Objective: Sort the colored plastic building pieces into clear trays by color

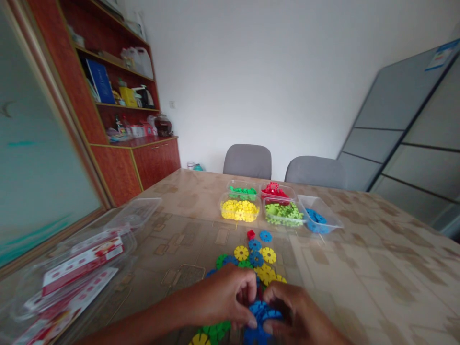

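Note:
Near the front of the table, my left hand [233, 297] curls its thumb and fingers around the left side of some blue notched plastic discs [264, 312]. From the right, my right hand [293, 306] grips the same blue pieces, thumb low and fingers above. Beyond both hands spreads a flat arrangement of interlocking discs, with yellow discs [269, 255], blue discs [256, 258] and a small red piece [250, 234] at its far end. Green discs [215, 330] and a yellow disc [200, 339] lie below my left forearm. My hands hide the middle of the arrangement.
Clear tubs hold yellow [239, 211], light green [283, 212], dark green [243, 192], red [274, 190] and blue pieces [316, 220]. Clear lids [134, 213] and red-and-white printed cards [84, 263] lie at left. Two grey chairs [247, 160] stand behind the table.

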`<state>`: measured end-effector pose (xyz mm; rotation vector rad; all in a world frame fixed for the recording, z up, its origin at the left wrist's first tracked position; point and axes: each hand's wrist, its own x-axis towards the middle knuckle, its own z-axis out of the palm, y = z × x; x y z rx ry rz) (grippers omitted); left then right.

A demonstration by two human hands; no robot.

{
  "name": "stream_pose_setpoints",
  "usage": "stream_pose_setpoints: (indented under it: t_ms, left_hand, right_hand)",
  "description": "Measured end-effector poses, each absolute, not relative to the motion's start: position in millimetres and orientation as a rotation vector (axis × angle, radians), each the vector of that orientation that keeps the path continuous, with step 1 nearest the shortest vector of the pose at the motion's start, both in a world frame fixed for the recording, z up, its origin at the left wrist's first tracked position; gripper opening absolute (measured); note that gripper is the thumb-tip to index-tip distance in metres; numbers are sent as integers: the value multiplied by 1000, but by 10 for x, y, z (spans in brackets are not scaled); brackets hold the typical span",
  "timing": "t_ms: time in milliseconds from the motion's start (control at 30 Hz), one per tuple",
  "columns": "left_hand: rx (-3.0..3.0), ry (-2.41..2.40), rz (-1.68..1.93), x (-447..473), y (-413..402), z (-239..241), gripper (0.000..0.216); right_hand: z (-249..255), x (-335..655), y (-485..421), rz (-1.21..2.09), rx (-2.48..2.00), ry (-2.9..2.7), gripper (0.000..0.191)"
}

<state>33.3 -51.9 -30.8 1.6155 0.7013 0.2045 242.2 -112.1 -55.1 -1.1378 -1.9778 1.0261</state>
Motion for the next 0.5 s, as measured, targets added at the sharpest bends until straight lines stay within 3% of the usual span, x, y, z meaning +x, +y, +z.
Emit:
stream_pose_setpoints:
  t_ms: [267, 500]
  left_hand:
    - [1931, 735, 359, 293, -447, -260, 16]
    - [1975, 742, 362, 290, -385, -230, 16]
  right_hand:
    - [-336, 2625, -998, 986, -1271, -1851, 25]
    - [-123, 3463, -455, 552, -1463, -1546, 39]
